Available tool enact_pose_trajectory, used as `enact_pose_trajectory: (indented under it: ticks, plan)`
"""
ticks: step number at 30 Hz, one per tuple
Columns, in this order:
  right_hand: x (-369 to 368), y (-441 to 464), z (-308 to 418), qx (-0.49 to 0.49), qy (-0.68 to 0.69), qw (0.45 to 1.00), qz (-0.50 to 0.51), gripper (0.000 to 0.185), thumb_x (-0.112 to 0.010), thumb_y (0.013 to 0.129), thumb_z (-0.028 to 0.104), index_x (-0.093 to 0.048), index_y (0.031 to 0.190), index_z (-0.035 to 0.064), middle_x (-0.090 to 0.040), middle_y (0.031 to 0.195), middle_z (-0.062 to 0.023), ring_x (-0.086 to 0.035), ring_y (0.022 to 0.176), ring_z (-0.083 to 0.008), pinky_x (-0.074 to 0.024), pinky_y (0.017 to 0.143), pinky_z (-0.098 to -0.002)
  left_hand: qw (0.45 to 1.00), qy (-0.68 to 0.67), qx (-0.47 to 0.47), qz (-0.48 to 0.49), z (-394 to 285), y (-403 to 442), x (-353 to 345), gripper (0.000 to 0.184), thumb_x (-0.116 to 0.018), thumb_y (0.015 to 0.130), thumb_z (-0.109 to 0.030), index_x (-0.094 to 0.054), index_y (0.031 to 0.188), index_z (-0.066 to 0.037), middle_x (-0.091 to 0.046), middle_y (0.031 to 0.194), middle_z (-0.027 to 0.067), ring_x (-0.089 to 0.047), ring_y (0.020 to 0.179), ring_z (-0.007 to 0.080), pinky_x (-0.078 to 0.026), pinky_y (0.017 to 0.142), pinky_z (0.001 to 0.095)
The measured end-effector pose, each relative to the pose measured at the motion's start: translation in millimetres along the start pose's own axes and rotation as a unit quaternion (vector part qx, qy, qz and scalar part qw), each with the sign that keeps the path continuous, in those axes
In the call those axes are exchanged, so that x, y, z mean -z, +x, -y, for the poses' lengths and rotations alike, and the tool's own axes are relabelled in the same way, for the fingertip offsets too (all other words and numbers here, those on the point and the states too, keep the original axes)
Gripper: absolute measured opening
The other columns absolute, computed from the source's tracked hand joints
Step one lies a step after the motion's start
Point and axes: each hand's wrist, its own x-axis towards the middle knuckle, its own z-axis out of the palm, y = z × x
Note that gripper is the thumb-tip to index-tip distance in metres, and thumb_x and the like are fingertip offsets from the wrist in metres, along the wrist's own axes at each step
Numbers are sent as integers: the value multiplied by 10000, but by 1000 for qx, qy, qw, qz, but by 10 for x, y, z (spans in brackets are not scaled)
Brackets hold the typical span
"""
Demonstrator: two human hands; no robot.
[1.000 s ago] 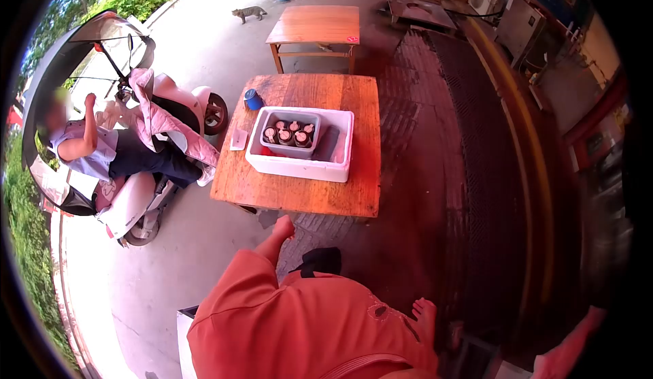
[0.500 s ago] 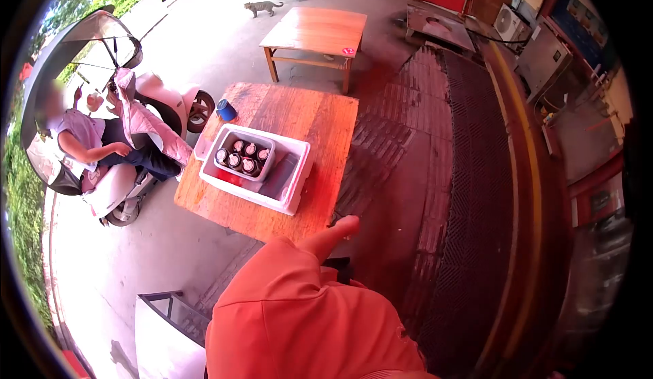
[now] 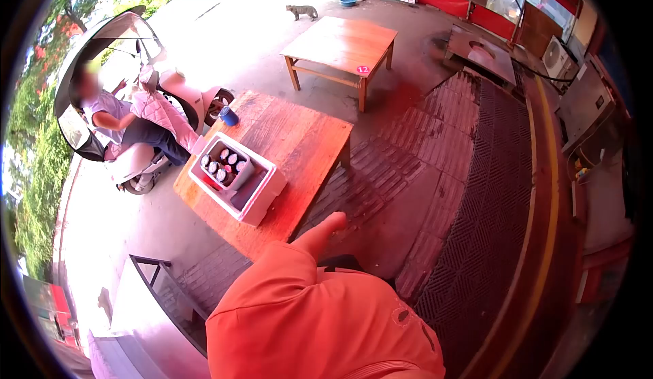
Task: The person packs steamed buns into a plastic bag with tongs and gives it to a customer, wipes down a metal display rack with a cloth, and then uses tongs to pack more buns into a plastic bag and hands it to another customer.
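Note:
My left hand (image 3: 333,222) reaches out from an orange sleeve (image 3: 272,270), beside the near right edge of the wooden table (image 3: 299,134) and apart from it. Its fingers do not show clearly, so I cannot tell whether it holds anything. My right hand is out of view. A white foam box (image 3: 262,199) stands on the table. Inside it sits a smaller pale bin (image 3: 245,182) with several dark bottles (image 3: 221,174) upright, their caps light. Behind the box, near the table's left edge, is a blue cup (image 3: 229,116).
A person (image 3: 109,113) sits on a pale covered scooter (image 3: 136,161) left of the table. A second wooden table (image 3: 340,45) stands farther back, with a cat (image 3: 301,12) and a blue bowl (image 3: 347,2) behind it. Dark matting (image 3: 483,229) runs along the right.
My view has turned, shifting the far table, cat and scooter rightward. The foam box appears lower and more angled. My left hand sits slightly farther left in view. The cat's position looks little changed.

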Motion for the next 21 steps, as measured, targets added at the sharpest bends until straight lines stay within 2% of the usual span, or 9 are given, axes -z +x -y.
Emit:
enact_pose_trajectory:
  ticks: [4, 7, 11, 14, 15, 17, 19, 20, 21]
  plan:
    - [715, 1056, 1098, 38, -78, 996, -31, 151, -564, 659, -48, -464, 582, 34, -514, 508, -107, -521, 387, -194, -385, 313, -304, 971, 61, 125, -195, 898, -205, 103, 148, -569, 689, -93, -698, 736, -41, -663, 776, 198, -673, 713, 301, -540, 639, 381]
    - [993, 1927, 1889, 31, -33, 998, -42, 148, -571, 716, 5, -478, 608, 47, -504, 511, -63, -512, 394, -167, -388, 324, -298, 900, -322, 249, -159, 925, -463, 131, 113, -612, 730, -101, -687, 708, -20, -627, 592, 149, -647, 520, 212, -532, 507, 343]
    - [932, 2769, 3020, 60, 48, 997, -22, 109, -580, 816, 120, -535, 739, 58, -554, 599, -43, -541, 476, -155, -437, 408, -304, 836, -341, 397, -164, 770, -86, -179, 197, -697, 687, -144, -703, 835, -15, -654, 702, 171, -667, 595, 249, -541, 545, 378]
    - [645, 3029, 3501, 26, 83, 995, 57, 109, -567, 864, 167, -554, 860, 59, -592, 718, -49, -562, 552, -151, -466, 453, -287, 936, -157, 307, -67, 139, 719, 205, 102, -648, 724, -107, -671, 759, -14, -646, 664, 131, -652, 577, 246, -540, 539, 385]
    - [574, 3058, 3606, 5, 49, 994, 98, 138, -568, 861, 182, -558, 908, 53, -594, 748, -50, -567, 574, -154, -472, 476, -297, 909, -226, 341, -76, -133, 1159, 379, 153, -668, 712, -163, -675, 767, -21, -645, 663, 118, -638, 546, 253, -535, 545, 388]
    - [520, 3458, 3615, 99, -152, 976, 119, 226, -666, 783, 179, -614, 945, 31, -629, 760, -87, -616, 678, -190, -501, 531, -323, 963, -149, 176, -141, -839, 1974, 913, 181, -649, 704, -237, -684, 777, -75, -662, 718, 118, -650, 667, 273, -533, 621, 368]
    - [667, 3655, 3903, 83, -154, 979, 102, 217, -651, 790, 166, -606, 952, 29, -622, 764, -88, -608, 663, -194, -494, 524, -325, 981, -66, 40, -177, -1563, 2947, 1497, 179, -619, 749, -237, -683, 800, -78, -666, 710, 100, -655, 630, 227, -527, 612, 356]
    - [777, 3761, 4067, 65, -121, 986, 93, 213, -644, 794, 160, -602, 955, 27, -618, 766, -89, -604, 656, -197, -491, 520, -326, 969, -201, 49, -134, -2036, 3225, 1865, 273, -630, 711, -274, -676, 875, -61, -647, 880, 194, -632, 841, 353, -507, 739, 435]
    - [914, 3783, 4333, 54, -84, 992, 78, 209, -636, 797, 154, -598, 959, 26, -614, 768, -90, -599, 648, -199, -487, 517, -327, 968, -175, -11, -177, -2479, 3510, 2154, 279, -622, 732, -288, -672, 864, -48, -647, 887, 197, -633, 856, 354, -507, 746, 434]
